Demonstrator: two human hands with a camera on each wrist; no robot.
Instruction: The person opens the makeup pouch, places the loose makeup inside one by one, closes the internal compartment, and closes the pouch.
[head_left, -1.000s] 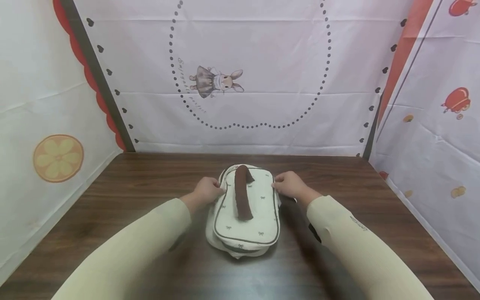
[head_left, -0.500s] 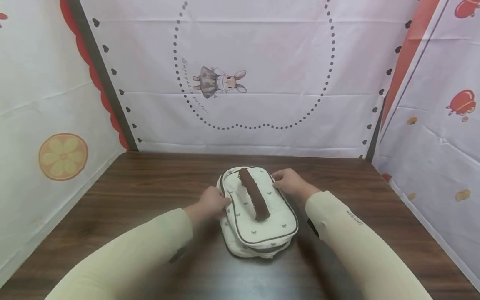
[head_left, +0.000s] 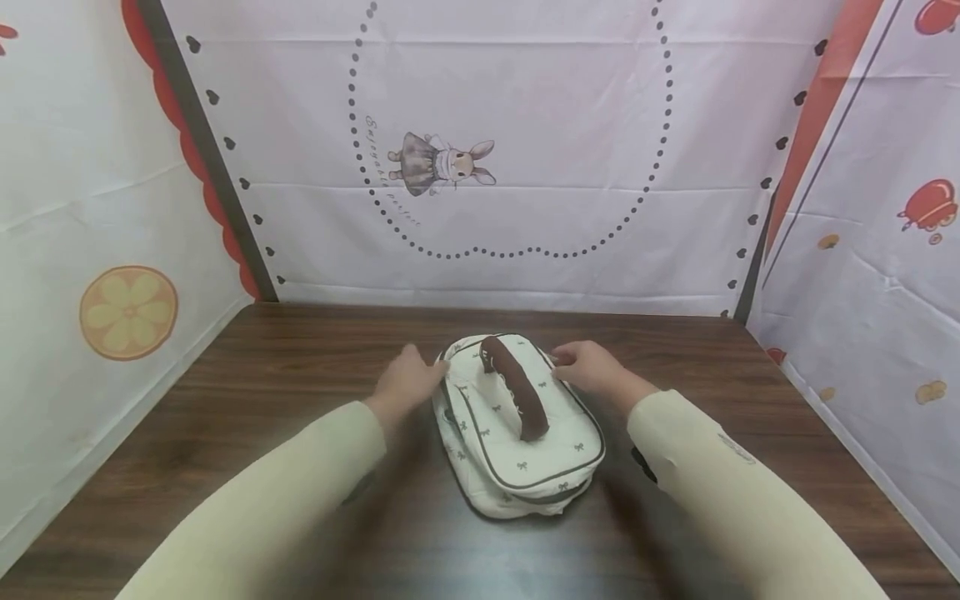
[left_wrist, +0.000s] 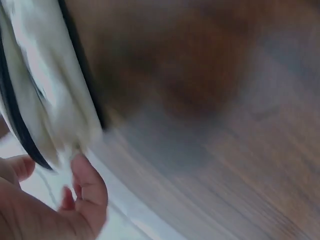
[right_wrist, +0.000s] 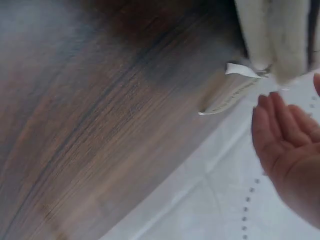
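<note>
A white cosmetic bag with small bows, dark piping and a brown fuzzy handle lies on the brown table in the head view. Beside its far left corner is my left hand; in the left wrist view the thumb meets the dark piping and a bent finger touches the white side. At the far right edge my right hand has its thumb and fingers apart. In the right wrist view, the fingers are extended just below the bag's end.
A pale printed tag sticks out beside the bag in the right wrist view. The wood-grain table is bordered by white printed cloth at the back and both sides.
The bag has turned, its near end swinging right. My left hand has moved away from the person along its left side to the far corner. The right hand stays near the far right edge.
</note>
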